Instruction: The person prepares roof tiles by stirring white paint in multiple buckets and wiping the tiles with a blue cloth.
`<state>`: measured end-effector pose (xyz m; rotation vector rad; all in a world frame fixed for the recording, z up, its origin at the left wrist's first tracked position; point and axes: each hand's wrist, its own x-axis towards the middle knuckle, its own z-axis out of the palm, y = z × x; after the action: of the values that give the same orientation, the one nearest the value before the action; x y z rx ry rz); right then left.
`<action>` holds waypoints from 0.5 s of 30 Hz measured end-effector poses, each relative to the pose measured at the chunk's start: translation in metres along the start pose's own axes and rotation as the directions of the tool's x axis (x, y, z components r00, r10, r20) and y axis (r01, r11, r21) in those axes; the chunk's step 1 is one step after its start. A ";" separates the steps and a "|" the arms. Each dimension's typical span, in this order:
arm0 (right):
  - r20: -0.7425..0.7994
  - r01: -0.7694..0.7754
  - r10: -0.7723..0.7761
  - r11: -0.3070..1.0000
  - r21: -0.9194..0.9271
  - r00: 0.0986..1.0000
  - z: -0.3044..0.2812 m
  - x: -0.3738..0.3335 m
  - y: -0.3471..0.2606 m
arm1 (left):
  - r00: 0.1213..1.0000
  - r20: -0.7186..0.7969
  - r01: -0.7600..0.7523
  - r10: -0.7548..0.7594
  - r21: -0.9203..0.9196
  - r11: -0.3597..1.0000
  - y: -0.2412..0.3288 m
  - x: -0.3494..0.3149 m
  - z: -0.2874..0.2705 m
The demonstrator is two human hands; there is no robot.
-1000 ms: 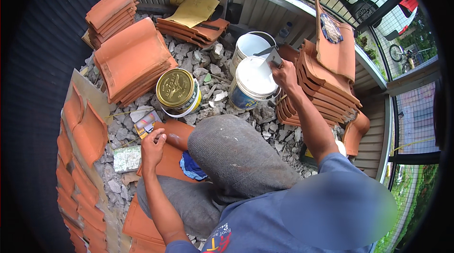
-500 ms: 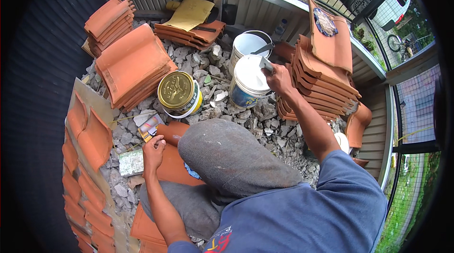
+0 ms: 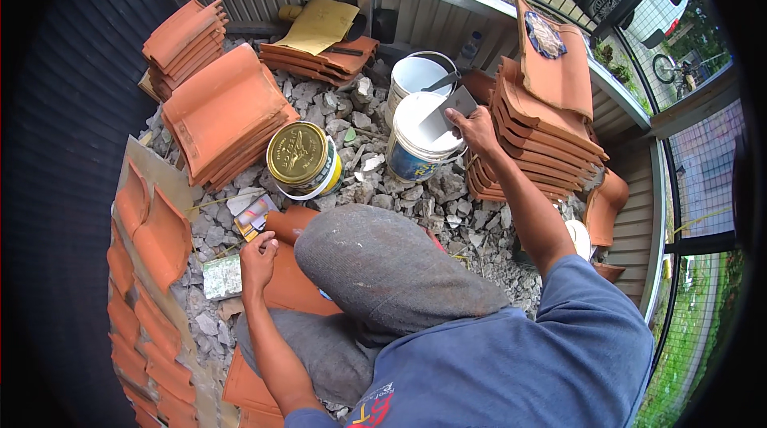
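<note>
My right hand (image 3: pixel 479 132) grips a flat grey putty knife (image 3: pixel 452 110), its blade over the open mouth of a white bucket (image 3: pixel 412 159) with pale stuff inside. Whether the blade touches that stuff I cannot tell. On the left, my left hand (image 3: pixel 257 262) is closed with thumb and fingertips together; anything between them is too small to make out. It is beside an orange roof tile (image 3: pixel 297 284) in front of my knee and a small yellow packet (image 3: pixel 252 215). A gold-lidded paint can (image 3: pixel 299 153) stands between my hands, farther off.
Behind the bucket stands a second white bucket (image 3: pixel 409 76) with a dark-handled tool (image 3: pixel 442 82). Stacked roof tiles (image 3: pixel 543 136) rise close to my right forearm, more tiles (image 3: pixel 220 108) at the left. Broken grey rubble (image 3: pixel 351 180) covers the ground. A metal wall (image 3: pixel 447 12) runs behind.
My right hand has turned the putty knife, so its broad face now shows over the bucket. My left hand has hardly moved.
</note>
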<state>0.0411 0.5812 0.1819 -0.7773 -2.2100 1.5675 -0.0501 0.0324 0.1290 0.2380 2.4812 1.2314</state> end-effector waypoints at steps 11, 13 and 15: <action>-0.023 0.183 -0.224 0.848 -0.498 0.974 -0.008 0.019 0.008 | 1.000 -0.015 0.003 -0.003 -0.023 1.000 -0.007 -0.005 -0.007; -0.020 0.191 -0.243 0.807 -0.558 0.970 -0.004 0.018 0.005 | 1.000 -0.019 -0.014 0.014 -0.004 1.000 -0.011 -0.008 -0.011; -0.020 0.211 -0.299 0.719 -0.662 0.954 0.000 0.020 0.004 | 1.000 -0.027 -0.005 0.005 -0.017 1.000 -0.013 -0.011 -0.013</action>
<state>0.0266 0.5940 0.1774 -0.6668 -2.6432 0.5619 -0.0447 0.0112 0.1289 0.2250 2.4935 1.2653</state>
